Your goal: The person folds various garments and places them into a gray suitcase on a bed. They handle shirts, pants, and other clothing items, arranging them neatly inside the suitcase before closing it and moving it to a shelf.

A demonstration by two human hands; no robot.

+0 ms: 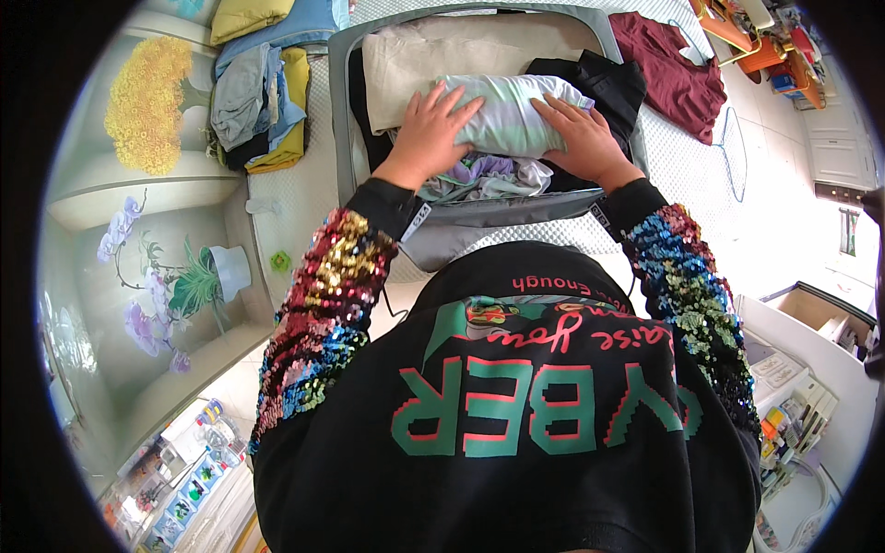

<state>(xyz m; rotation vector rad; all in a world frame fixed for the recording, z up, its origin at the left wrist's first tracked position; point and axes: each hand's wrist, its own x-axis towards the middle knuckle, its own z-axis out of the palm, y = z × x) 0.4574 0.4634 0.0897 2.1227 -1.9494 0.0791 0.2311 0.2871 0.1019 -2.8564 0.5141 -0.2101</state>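
Both my hands lie on a rolled, pale green and white garment (pixel 515 114) over a grey fabric suitcase or storage case (pixel 484 211). My left hand (pixel 435 131) spreads over the roll's left end, fingers apart. At its right end rests my right hand (pixel 584 135), fingers also spread. Behind the roll lies a folded beige cloth (pixel 477 48). Black clothing (pixel 594 83) hangs over the case's right side. Crumpled lilac and grey fabric (pixel 494 176) shows below the roll, near the front edge. The undersides of my hands are hidden.
Folded clothes (pixel 242 104) are stacked left of the case, near yellow and blue cushions (pixel 252 17). A maroon garment (pixel 671 69) and a blue wire hanger (pixel 733 155) lie on the white quilted surface (pixel 691 166) to the right. A small green object (pixel 280 261) sits at the left.
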